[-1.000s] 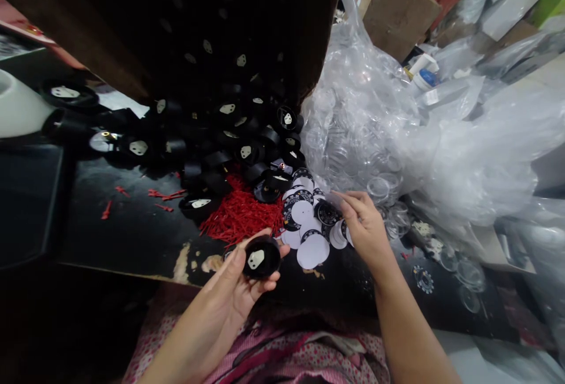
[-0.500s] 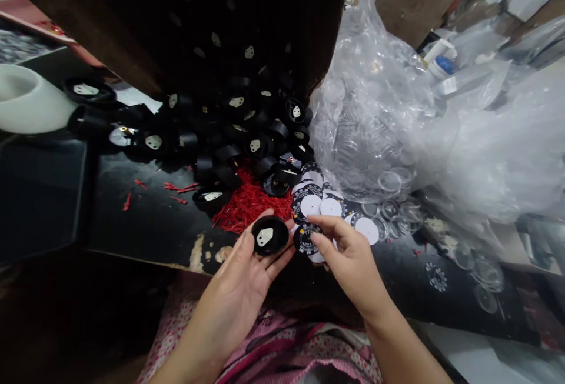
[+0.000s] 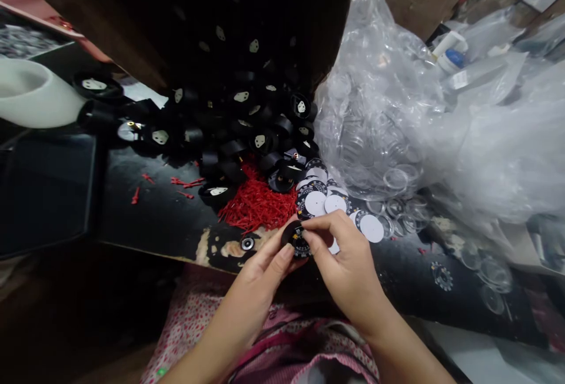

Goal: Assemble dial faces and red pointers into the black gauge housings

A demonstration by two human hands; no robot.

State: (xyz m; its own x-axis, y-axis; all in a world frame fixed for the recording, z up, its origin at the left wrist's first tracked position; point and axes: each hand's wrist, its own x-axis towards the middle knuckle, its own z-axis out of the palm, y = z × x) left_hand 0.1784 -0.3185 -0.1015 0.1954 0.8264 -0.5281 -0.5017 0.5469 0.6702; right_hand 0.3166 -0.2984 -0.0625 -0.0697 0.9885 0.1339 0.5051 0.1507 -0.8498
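Note:
My left hand (image 3: 261, 275) grips a black round gauge housing (image 3: 288, 234) near the table's front edge. Against its mouth, my right hand (image 3: 348, 257) pinches a black dial face (image 3: 302, 249) with white markings between thumb and forefinger. The dial covers most of the housing's inside, and I cannot tell whether it is fully seated. Just beyond my fingers lies a pile of dial faces (image 3: 315, 203), some with white backs upward. A heap of small red pointers (image 3: 260, 204) is spread behind my left hand.
Many black housings (image 3: 233, 149) spill from a dark box at the back. Right of them sits a clear plastic bag (image 3: 371, 119) of transparent rings, with loose rings (image 3: 404, 213) in front. A black tray (image 3: 48, 190) and a white container (image 3: 39, 99) stand left. A small metal ring (image 3: 248, 244) lies near the edge.
My right hand has brought the dial face from beside the pile onto the housing. My left hand has moved right and tilted the housing towards it, uncovering the small metal ring.

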